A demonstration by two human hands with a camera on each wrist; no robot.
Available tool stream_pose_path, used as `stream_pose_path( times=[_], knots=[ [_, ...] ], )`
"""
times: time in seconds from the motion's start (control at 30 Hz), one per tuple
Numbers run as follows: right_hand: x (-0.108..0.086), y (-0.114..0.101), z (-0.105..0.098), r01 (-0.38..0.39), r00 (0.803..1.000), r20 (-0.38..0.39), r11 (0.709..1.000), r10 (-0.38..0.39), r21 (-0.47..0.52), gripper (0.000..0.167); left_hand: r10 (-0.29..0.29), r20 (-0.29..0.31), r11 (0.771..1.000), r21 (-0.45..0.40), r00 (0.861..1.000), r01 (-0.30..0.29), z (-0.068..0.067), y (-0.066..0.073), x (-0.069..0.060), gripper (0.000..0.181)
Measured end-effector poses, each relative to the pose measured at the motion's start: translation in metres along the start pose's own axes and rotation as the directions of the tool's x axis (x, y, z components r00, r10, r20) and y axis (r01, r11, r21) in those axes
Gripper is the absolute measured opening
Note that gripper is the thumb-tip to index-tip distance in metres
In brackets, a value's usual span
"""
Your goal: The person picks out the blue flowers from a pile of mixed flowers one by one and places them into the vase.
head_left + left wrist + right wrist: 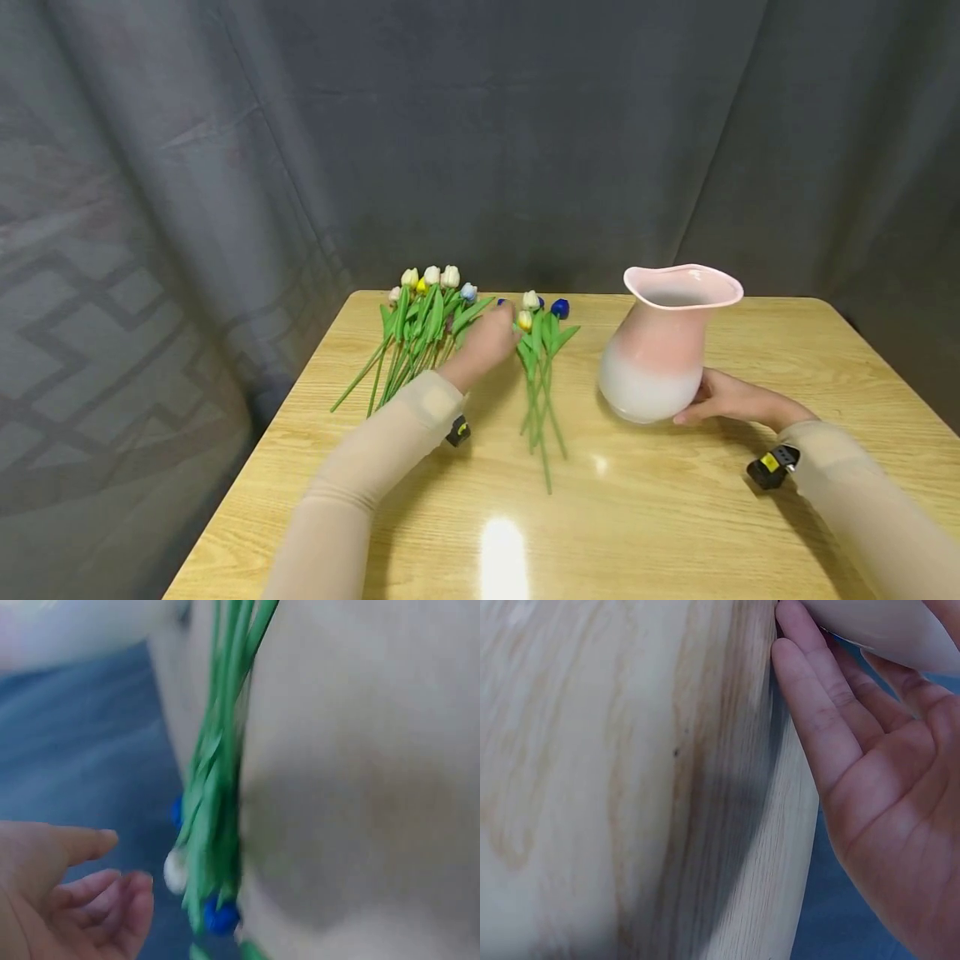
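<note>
My left hand [486, 340] is between two groups of artificial tulips, blurred in the head view. In the left wrist view that hand [82, 896] has loosely bent fingers with nothing between them, beside the green stems [214, 795] and blue and white blooms of a tulip bunch. The smaller bunch of tulips [542, 350], white and dark blue, lies just right of it. A pink-and-white vase [652, 367] with a wavy rim stands on the right. My right hand [731, 398] touches its lower right side; its fingers [817, 712] look extended in the right wrist view.
A larger bunch of tulips [420, 325], white, yellow, pink and light blue, lies on the left, stems toward me. Everything sits on a wooden table [600, 525]. A dark grey curtain [525, 150] hangs behind the table's back edge.
</note>
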State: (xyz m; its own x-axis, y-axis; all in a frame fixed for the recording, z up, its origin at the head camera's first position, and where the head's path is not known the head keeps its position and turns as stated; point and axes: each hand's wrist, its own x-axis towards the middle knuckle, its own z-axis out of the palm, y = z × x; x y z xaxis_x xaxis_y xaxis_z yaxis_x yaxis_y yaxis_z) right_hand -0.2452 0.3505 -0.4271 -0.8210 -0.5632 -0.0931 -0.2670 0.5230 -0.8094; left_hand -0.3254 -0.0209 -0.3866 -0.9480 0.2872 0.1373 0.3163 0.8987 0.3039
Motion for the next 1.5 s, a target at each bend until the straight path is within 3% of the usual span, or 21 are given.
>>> stream_pose_path(
  times=[0.1,0.17,0.27,0.43,0.73,0.83,0.93,1.0,1.1,1.27,1.33,1.5],
  knots=[
    [-0.001,-0.001,0.000,0.005,1.000,-0.002,1.000,-0.005,-0.002,0.069,0.058,0.124,0.998,-0.037,0.991,-0.054,0.018,0.011,0.000,0.015],
    [-0.001,-0.001,0.000,0.003,1.000,-0.008,1.000,-0.003,-0.004,0.069,0.085,0.172,0.996,-0.029,0.982,-0.081,0.029,0.016,0.001,0.004],
    [-0.001,-0.001,0.000,-0.001,1.000,-0.011,1.000,0.001,-0.004,0.069,0.079,0.212,0.997,-0.026,0.974,-0.075,0.041,0.022,0.002,0.022],
    [-0.001,-0.002,0.000,-0.008,1.000,-0.003,1.000,0.008,0.003,0.070,0.018,0.196,1.000,-0.007,0.981,-0.017,0.052,0.027,0.004,0.024],
    [0.000,-0.001,0.001,0.007,1.000,-0.011,1.000,-0.007,-0.015,0.071,-0.068,0.189,0.980,0.195,0.980,0.030,0.056,0.040,0.010,0.014],
    [0.000,-0.001,0.001,0.013,1.000,-0.016,1.000,-0.013,-0.011,0.071,-0.093,0.202,0.988,0.139,0.975,0.065,0.056,0.040,0.012,0.013],
    [-0.001,-0.001,0.001,0.011,1.000,-0.017,1.000,-0.011,-0.008,0.071,-0.122,0.200,0.991,-0.033,0.972,0.132,0.056,0.034,0.012,0.018],
    [-0.001,-0.001,0.001,0.005,1.000,-0.016,1.000,-0.006,-0.007,0.071,-0.136,0.200,0.976,-0.141,0.970,0.166,0.054,0.029,0.012,0.023],
    [-0.001,0.000,0.002,-0.004,1.000,-0.011,1.000,0.004,-0.011,0.071,-0.145,0.205,0.933,-0.296,0.968,0.203,0.047,0.020,0.010,0.031],
    [-0.001,-0.001,0.003,-0.011,1.000,-0.002,1.000,0.011,-0.003,0.072,-0.160,0.184,0.816,-0.528,0.970,0.235,0.020,0.009,0.003,0.029],
    [-0.001,-0.002,0.002,-0.012,1.000,-0.002,1.000,0.012,-0.004,0.071,-0.172,0.133,0.781,-0.586,0.976,0.217,0.004,0.004,0.002,0.026],
    [-0.001,-0.001,0.002,-0.011,1.000,-0.009,1.000,0.011,-0.008,0.070,-0.203,-0.054,0.731,-0.673,0.978,0.115,-0.039,-0.014,0.000,0.015]
  ],
)
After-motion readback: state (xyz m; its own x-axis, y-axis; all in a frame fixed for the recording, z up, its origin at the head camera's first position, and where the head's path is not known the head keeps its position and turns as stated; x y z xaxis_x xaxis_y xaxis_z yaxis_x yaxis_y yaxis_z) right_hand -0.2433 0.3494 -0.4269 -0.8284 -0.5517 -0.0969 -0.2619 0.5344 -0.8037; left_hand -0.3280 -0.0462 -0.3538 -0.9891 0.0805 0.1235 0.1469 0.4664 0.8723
